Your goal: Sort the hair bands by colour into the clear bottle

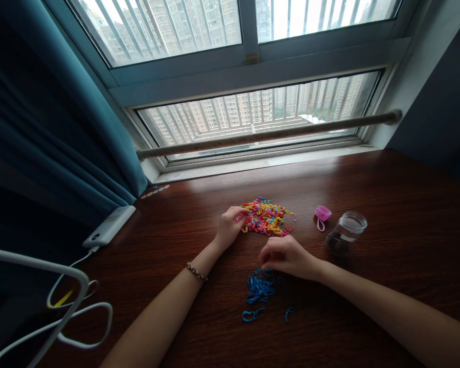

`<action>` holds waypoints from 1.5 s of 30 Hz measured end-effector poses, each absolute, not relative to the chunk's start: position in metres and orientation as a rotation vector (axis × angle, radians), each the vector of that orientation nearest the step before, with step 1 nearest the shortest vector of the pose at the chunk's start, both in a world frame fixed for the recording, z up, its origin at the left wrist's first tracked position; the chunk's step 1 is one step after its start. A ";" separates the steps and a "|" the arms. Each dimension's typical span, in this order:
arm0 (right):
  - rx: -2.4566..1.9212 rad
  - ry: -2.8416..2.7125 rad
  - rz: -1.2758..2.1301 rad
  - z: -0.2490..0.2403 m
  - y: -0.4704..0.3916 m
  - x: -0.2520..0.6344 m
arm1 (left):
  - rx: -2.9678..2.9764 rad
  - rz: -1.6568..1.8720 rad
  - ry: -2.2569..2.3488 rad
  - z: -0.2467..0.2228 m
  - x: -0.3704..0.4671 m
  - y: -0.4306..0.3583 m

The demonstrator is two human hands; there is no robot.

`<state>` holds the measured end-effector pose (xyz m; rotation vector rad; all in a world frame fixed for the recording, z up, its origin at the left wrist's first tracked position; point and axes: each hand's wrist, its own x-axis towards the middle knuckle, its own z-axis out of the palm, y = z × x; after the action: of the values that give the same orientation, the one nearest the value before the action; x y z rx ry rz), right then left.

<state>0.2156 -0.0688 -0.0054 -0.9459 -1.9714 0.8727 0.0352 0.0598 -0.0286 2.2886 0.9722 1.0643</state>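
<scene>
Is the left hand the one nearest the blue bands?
No, the right hand is by the blue bands, while the left hand touches the multicoloured pile.

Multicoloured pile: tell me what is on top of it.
The left hand has its fingers over the left edge of the multicoloured pile; whatever loops lie beneath them are covered.

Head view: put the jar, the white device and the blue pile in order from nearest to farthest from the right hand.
1. Blue pile: just below the right hand in view.
2. Jar: to the hand's right.
3. White device: far left.
</scene>
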 end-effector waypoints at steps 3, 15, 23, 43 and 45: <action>-0.945 -2.079 0.669 -0.008 -0.068 0.217 | 2.268 1.081 0.946 -0.029 0.035 0.062; -1.548 -2.014 0.039 -0.034 -0.044 0.234 | 2.466 0.619 0.423 0.004 0.046 0.034; -1.653 -2.065 0.002 -0.032 -0.046 0.233 | 2.506 0.535 0.350 -0.001 0.049 0.032; -1.637 -2.061 0.030 -0.035 -0.045 0.232 | 2.788 0.774 0.780 -0.026 0.043 0.048; -1.577 -1.985 0.066 -0.035 -0.043 0.234 | 2.789 0.782 0.769 -0.027 0.043 0.048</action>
<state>0.2339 -0.0431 -0.0351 -1.5766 -1.9855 0.0664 0.0434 0.0482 -0.0267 2.7890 0.7694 0.7819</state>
